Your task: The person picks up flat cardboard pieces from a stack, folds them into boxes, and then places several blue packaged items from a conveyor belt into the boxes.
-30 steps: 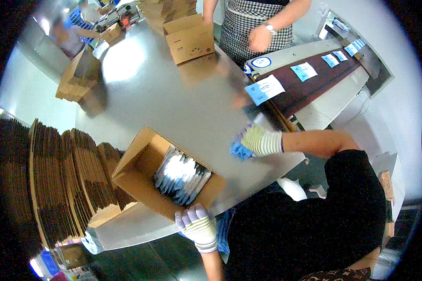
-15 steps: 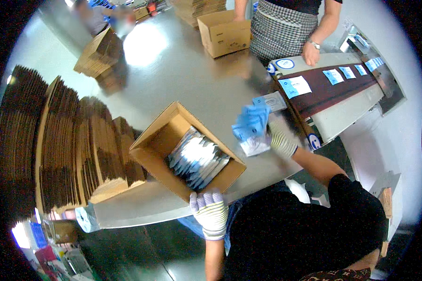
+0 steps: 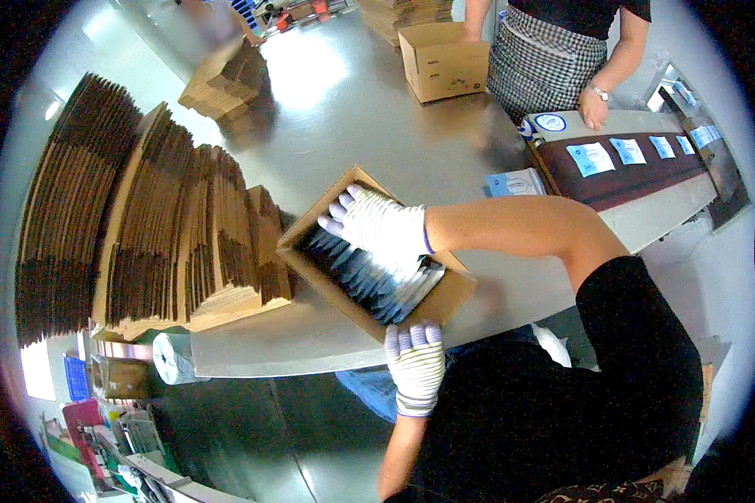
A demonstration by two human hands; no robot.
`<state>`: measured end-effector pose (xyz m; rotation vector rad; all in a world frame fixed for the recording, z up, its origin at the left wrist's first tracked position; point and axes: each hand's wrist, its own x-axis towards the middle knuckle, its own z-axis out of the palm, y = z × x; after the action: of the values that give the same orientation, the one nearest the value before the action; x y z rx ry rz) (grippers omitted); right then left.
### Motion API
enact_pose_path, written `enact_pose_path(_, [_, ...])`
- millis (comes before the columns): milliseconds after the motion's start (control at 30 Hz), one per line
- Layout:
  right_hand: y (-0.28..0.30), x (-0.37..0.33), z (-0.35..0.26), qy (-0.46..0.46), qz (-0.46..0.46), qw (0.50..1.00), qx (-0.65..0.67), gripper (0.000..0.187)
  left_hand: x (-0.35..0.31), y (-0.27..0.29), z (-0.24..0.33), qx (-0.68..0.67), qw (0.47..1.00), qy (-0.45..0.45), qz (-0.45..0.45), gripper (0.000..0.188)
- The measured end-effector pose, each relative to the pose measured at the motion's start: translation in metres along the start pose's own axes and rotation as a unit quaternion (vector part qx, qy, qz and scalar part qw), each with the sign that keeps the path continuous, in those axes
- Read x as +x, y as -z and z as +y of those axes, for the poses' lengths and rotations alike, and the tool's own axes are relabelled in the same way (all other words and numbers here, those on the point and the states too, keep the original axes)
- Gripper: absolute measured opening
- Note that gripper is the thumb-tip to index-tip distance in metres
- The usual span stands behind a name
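Note:
An open cardboard box [image 3: 453, 299] stands slantwise at the near edge of the steel table. Rows of flat blue and white packets [image 3: 373, 281] fill its inside. My left hand [image 3: 416, 369], in a striped knit glove, curls its fingers over the box's near rim. Reaching across from the right, my gloved right hand [image 3: 377, 220] is inside the box top, palm down above the packets, its fingers stretched toward the far left wall. Whatever lies beneath that palm is hidden. One blue and white packet [image 3: 516, 183] rests on the table by the conveyor's end.
A conveyor belt [image 3: 646, 168] at the right carries several packets. Beside it stands a co-worker in a checked apron [image 3: 545, 59], one hand at another open box [image 3: 447, 71]. Tall stacks of flattened cardboard [image 3: 164, 226] line the left. A second person is far back.
My right hand has swung left from beside the conveyor, where it held a bunch of blue packets, into the box. My left hand stays on the rim. The view has shifted.

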<state>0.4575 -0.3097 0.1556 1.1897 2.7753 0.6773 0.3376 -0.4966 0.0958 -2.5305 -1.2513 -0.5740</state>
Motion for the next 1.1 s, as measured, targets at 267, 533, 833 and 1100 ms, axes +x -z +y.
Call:
enact_pose_path(267, [0.07, -0.068, 0.007, 0.178, -0.197, 0.894, 0.361, 0.063, 0.01, 0.015, -0.043, -0.062, 0.995, 0.056, 0.053, 0.023])
enact_pose_path(533, [0.028, -0.125, -0.06, 0.054, 0.184, 0.948, 0.253, 0.015, 0.008, 0.034, -0.048, -0.133, 0.985, 0.052, 0.098, 0.041])
enact_pose_path(833, [-0.086, 0.098, 0.122, -0.353, 0.04, 0.933, 0.048, 0.047, 0.004, 0.044, -0.039, -0.034, 0.992, 0.107, 0.057, 0.044])
enact_pose_path(1100, [-0.14, 0.001, -0.021, -0.24, -0.123, 0.907, 0.324, 0.069, -0.033, 0.062, -0.079, 0.08, 0.987, 0.128, 0.049, 0.043])
